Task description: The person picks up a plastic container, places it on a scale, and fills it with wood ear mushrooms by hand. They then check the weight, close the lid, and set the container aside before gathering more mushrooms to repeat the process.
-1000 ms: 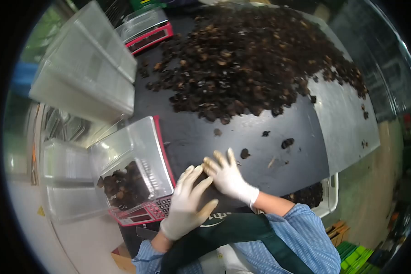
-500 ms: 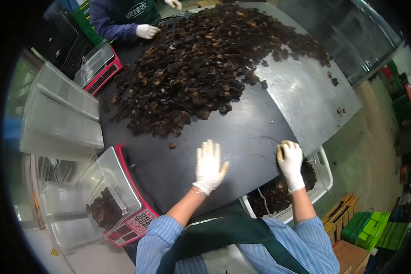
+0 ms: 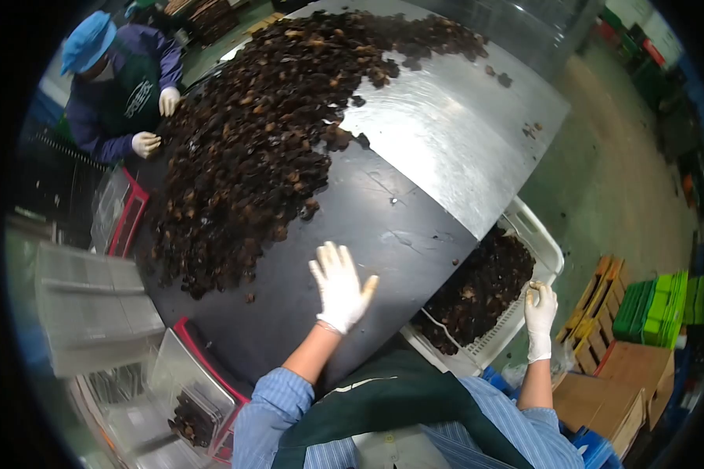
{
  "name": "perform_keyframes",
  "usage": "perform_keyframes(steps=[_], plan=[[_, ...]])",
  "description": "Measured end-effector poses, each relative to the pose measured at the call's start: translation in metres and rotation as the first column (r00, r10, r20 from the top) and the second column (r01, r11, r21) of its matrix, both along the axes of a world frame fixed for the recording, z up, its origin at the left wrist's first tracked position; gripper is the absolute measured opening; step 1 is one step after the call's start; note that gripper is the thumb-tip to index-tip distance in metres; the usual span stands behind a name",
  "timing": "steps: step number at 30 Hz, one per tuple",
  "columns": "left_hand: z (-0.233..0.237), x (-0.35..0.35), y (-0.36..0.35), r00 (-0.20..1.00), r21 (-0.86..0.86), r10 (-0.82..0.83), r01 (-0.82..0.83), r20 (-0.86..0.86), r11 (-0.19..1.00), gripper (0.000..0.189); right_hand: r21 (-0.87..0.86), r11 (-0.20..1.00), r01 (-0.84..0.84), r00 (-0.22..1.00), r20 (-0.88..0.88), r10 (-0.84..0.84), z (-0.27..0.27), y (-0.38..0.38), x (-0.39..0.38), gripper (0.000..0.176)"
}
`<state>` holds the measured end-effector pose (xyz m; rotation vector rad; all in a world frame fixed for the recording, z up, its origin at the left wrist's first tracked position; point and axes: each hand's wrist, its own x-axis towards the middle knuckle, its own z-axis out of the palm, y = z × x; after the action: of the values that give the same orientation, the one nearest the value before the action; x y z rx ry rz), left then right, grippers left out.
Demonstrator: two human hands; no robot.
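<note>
My left hand (image 3: 340, 289), in a white glove, lies on the dark tabletop (image 3: 383, 250) with its fingers spread and nothing in it. To its left is a big heap of dark brown, curled pieces (image 3: 242, 148) that look like dried wood ear mushrooms. My right hand (image 3: 540, 316), also gloved, is at the outer side of a white plastic basket (image 3: 554, 248). Its fingers are curled together, and whatever they may hold is too small to make out. Similar dark pieces (image 3: 485, 285) fill the basket, which sits partly under the table's edge.
A co-worker (image 3: 125, 94) in a blue cap has gloved hands at the heap's far left. Red-edged scales (image 3: 203, 367) and stacked clear plastic boxes (image 3: 94, 305) line the left. Wooden pallets (image 3: 598, 305), green crates (image 3: 653, 309) and cardboard (image 3: 606, 399) stand at right.
My right hand has moved from the table's edge outward to the right, beyond the basket. My left hand remains spread on the tabletop. The view has turned, showing more of the basket and co-worker.
</note>
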<state>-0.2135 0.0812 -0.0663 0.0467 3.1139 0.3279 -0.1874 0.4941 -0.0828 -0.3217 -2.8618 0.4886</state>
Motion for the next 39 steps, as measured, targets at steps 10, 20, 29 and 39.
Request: perform_keyframes(steps=[10, 20, 29, 39], plan=[[0.054, -0.044, 0.079, 0.845, 0.291, -0.535, 0.516, -0.016, 0.806, 0.061, -0.170, 0.982, -0.080, 0.996, 0.037, 0.087, 0.004, -0.019, 0.017, 0.016], [0.059, -0.039, 0.141, 0.497, 0.395, -0.811, 0.708, 0.309, 0.585, 0.074, -0.251, 0.965, -0.076, 0.997, 0.011, 0.081, -0.001, -0.021, 0.037, 0.015], [0.047, 0.037, 0.025, 0.883, 0.581, -0.469, 0.401, -0.038, 0.708, 0.063, -0.258, 0.955, -0.143, 0.990, -0.041, 0.137, 0.007, -0.032, 0.019, 0.015], [0.025, 0.122, -0.029, 0.972, 0.003, -0.173, 0.175, 0.159, 0.985, 0.066, -0.443, 0.520, -0.730, 0.680, -0.396, 0.617, 0.059, -0.219, -0.095, 0.012]])
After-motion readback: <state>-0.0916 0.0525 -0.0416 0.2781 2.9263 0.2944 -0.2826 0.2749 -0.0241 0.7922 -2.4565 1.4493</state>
